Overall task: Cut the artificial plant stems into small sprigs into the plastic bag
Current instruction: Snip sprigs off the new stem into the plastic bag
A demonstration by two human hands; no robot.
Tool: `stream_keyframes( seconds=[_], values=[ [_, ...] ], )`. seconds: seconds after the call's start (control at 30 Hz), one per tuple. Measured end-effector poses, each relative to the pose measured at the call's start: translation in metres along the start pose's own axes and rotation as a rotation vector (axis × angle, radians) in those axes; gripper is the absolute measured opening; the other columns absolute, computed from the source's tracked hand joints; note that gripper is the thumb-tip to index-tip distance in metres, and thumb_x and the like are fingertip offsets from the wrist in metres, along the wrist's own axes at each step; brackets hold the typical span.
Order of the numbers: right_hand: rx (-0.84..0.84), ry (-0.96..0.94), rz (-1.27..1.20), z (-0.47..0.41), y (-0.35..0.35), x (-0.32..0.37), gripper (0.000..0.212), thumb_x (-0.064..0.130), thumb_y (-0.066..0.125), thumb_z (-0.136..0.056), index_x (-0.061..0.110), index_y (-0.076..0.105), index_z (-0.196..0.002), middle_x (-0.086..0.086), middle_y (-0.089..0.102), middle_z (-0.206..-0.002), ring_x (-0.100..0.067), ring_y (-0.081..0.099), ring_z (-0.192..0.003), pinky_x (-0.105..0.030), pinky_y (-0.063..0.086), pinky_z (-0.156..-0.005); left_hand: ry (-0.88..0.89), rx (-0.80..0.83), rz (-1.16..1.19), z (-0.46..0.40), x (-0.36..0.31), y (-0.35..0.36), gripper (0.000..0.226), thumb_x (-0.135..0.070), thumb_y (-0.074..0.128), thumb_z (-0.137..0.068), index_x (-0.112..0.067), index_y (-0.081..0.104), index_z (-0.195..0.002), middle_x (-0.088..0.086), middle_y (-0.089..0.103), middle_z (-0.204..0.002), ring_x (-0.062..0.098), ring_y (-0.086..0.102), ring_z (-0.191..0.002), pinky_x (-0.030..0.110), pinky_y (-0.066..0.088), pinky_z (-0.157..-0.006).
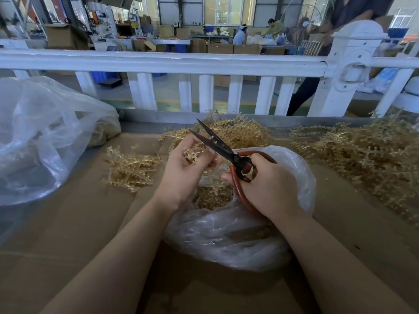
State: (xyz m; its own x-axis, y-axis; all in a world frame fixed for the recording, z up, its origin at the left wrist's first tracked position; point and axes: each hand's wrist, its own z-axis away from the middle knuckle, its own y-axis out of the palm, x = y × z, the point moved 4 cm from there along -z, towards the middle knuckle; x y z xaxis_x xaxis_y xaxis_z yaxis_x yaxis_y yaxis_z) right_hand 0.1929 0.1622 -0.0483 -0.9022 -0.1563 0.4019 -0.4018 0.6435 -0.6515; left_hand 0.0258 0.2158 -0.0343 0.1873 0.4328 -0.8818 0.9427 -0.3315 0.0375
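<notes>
Nearest, two bare forearms reach over a cardboard-covered worktop (68,223) to a clear plastic bag (226,234) that sits open between them, a heap of tan cut sprigs (213,197) lying in its mouth. No brand or readable writing shows on the bag or the scissors.

The right hand (269,184) has its grip curled through the red loop handles of a pair of scissors (226,152); the dark blades stand apart, pointing up and to the left, directly over the bag's opening. The left hand (186,168) has its grip closed around a tan artificial plant stem (192,152), fingers bent round it, holding it just beside the open blades.

Left of the hands lies a loose stem cluster (129,171). Behind the hands is a middle stem pile (238,132), and at the right a large stem heap (367,155). A second, bigger clear bag (40,137) slumps at the far left. Beyond the worktop runs a white railing (158,62); signs in the workshop behind it are too small to read.
</notes>
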Motion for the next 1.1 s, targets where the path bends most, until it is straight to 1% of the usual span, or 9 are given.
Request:
stream_keyframes(
  seconds=[0.13,0.37,0.6,0.67,0.73,0.8,0.87,0.93,1.1],
  values=[
    [0.016,0.001,0.009,0.001,-0.001,0.001,0.073,0.087,0.040,-0.072,0.022,0.068,-0.088,0.013,0.068,-0.078,-0.003,0.053,-0.067,-0.023,0.051,-0.060,0.007,-0.018,-0.048,0.001,0.000,-0.002,0.009,-0.004,0.063,-0.094,-0.010,0.068,-0.097,-0.003,0.071,-0.084,0.012,0.068,-0.077,0.020,0.053,-0.071],
    [0.031,0.015,0.025,0.002,-0.002,0.001,0.077,0.089,0.037,-0.071,0.021,0.069,-0.090,0.011,0.069,-0.078,-0.009,0.063,-0.070,-0.028,0.056,-0.063,-0.028,0.007,0.004,0.002,0.004,-0.001,0.008,-0.008,0.061,-0.096,-0.012,0.068,-0.094,0.000,0.071,-0.078,0.013,0.068,-0.078,0.021,0.053,-0.074],
    [0.020,0.001,-0.009,0.002,-0.002,0.002,0.071,0.085,0.043,-0.073,0.020,0.069,-0.085,0.012,0.066,-0.072,-0.007,0.057,-0.063,-0.024,0.050,-0.059,-0.004,0.038,0.025,0.001,0.006,-0.004,0.015,-0.009,0.060,-0.096,0.004,0.063,-0.102,-0.003,0.071,-0.081,0.010,0.068,-0.079,0.020,0.053,-0.073],
    [0.022,-0.011,-0.016,0.002,-0.002,0.003,0.069,0.084,0.046,-0.073,0.021,0.069,-0.088,0.015,0.064,-0.073,-0.006,0.056,-0.064,-0.024,0.050,-0.059,0.004,0.048,-0.024,0.000,0.007,-0.005,0.012,-0.013,0.061,-0.097,-0.002,0.065,-0.100,-0.004,0.071,-0.083,0.011,0.069,-0.080,0.021,0.054,-0.074],
    [0.029,-0.013,-0.028,0.002,-0.001,0.003,0.070,0.086,0.046,-0.073,0.023,0.069,-0.093,0.019,0.060,-0.078,-0.002,0.054,-0.067,-0.023,0.050,-0.060,0.008,0.076,-0.093,-0.001,0.007,-0.005,0.007,-0.015,0.062,-0.097,-0.017,0.068,-0.094,-0.003,0.071,-0.083,0.012,0.070,-0.081,0.022,0.054,-0.074],
    [0.042,0.007,-0.040,0.001,0.000,0.003,0.074,0.090,0.040,-0.071,0.026,0.068,-0.096,0.022,0.058,-0.079,0.001,0.051,-0.066,-0.018,0.046,-0.059,0.011,0.112,-0.136,0.001,0.008,-0.003,0.012,-0.015,0.062,-0.097,-0.022,0.068,-0.091,-0.001,0.071,-0.083,0.014,0.069,-0.081,0.023,0.054,-0.075],
    [0.056,0.028,-0.036,0.001,0.001,0.002,0.077,0.094,0.035,-0.068,0.028,0.065,-0.093,0.023,0.057,-0.076,0.002,0.050,-0.063,-0.014,0.040,-0.056,0.016,0.137,-0.156,0.001,0.010,-0.002,0.007,-0.015,0.061,-0.097,-0.014,0.067,-0.095,0.003,0.070,-0.082,0.016,0.068,-0.080,0.025,0.053,-0.076],
    [0.063,0.040,-0.039,0.001,0.001,0.001,0.082,0.098,0.030,-0.066,0.028,0.064,-0.094,0.022,0.058,-0.078,0.001,0.052,-0.065,-0.016,0.044,-0.058,0.040,0.138,-0.190,0.001,0.009,-0.003,0.007,-0.013,0.061,-0.098,-0.009,0.067,-0.097,0.003,0.071,-0.082,0.016,0.068,-0.080,0.027,0.054,-0.076],
    [0.063,0.042,-0.048,0.002,0.002,-0.001,0.079,0.098,0.033,-0.066,0.028,0.063,-0.089,0.021,0.060,-0.078,0.000,0.055,-0.068,-0.023,0.052,-0.062,0.069,0.152,-0.235,0.000,0.007,-0.003,0.008,-0.012,0.060,-0.098,-0.011,0.067,-0.096,0.001,0.071,-0.083,0.019,0.068,-0.081,0.034,0.057,-0.079]
  ],
)
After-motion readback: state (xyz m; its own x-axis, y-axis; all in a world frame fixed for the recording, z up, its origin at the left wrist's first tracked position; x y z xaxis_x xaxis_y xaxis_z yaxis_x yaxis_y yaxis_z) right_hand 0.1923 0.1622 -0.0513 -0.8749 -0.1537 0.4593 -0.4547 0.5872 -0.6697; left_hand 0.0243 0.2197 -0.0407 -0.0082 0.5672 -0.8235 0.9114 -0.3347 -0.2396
